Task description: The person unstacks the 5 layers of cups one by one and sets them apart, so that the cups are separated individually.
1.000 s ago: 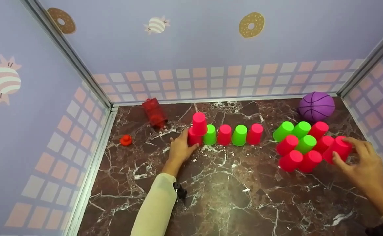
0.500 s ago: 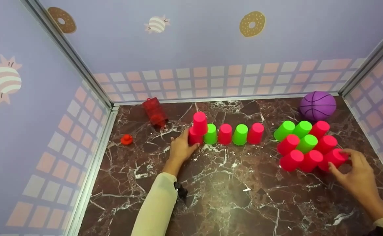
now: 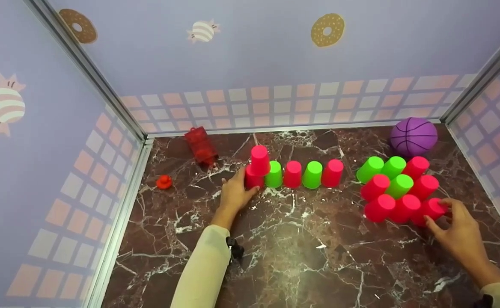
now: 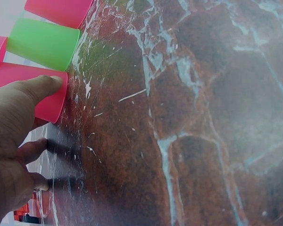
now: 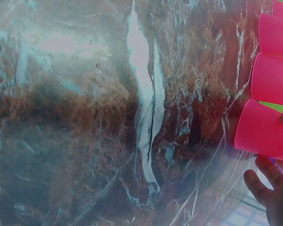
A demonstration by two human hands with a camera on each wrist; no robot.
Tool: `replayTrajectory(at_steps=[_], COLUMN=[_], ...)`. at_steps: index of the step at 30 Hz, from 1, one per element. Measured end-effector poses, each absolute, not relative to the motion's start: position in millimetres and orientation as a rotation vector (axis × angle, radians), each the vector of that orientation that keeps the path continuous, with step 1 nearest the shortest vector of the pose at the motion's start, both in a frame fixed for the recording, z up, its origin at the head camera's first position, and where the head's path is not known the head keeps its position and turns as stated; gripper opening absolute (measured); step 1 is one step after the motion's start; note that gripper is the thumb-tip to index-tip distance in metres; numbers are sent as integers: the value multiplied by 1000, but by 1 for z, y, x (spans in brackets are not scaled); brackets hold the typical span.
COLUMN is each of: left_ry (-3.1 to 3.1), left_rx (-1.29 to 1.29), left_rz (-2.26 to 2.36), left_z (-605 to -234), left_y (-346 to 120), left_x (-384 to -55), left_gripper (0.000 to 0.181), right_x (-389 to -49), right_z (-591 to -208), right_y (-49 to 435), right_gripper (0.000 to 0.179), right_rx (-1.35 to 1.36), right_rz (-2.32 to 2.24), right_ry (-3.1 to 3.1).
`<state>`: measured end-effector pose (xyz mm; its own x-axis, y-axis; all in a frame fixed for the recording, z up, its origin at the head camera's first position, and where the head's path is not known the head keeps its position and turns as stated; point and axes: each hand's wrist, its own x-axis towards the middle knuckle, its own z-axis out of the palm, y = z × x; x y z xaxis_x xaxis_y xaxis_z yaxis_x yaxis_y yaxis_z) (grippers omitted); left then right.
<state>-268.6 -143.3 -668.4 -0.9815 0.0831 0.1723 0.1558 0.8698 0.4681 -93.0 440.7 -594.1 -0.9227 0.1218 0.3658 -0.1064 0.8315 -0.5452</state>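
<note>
Near the worktop's (image 3: 293, 261) right edge, your right hand (image 3: 459, 231) pinches a pink cup (image 3: 430, 209), likely aligning it; next, release. Toward the back edge, your left hand (image 3: 234, 194) seemingly pinches the lower stacked cup (image 3: 254, 179).

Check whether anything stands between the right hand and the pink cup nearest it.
Nothing visible does: the right hand touches the nearest pink cup directly; the neighbouring pink cups stand left of and behind it.

Pink cups (image 3: 293, 174): smooth plastic
Green cups (image 3: 312, 175): smooth plastic
Tabletop (image 3: 293, 244): glossy, marble-patterned
Red container (image 3: 197, 139): see-through plastic
Purple ball (image 3: 413, 137): matt, rubbery-looking
Left sleeve (image 3: 200, 269): matt cloth
Corner strip (image 3: 88, 72): grey metal, dull sheen
</note>
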Motion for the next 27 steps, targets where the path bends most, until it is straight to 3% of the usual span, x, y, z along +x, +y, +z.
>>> replayTrajectory(at_steps=[14,27], left_ry=[-2887,-2886], left_rx=[-168,-185], left_rz=[-753,-755], left_z=[-667,-667], left_y=[-142,-142], left_x=[-267,-268], left_gripper=[80,76], right_x=[-103,-153], right_z=[-576,-527], right_y=[435,367], right_gripper=[69,69], right_rx=[111,346], right_rz=[737,730], right_ry=[-2498,-2459])
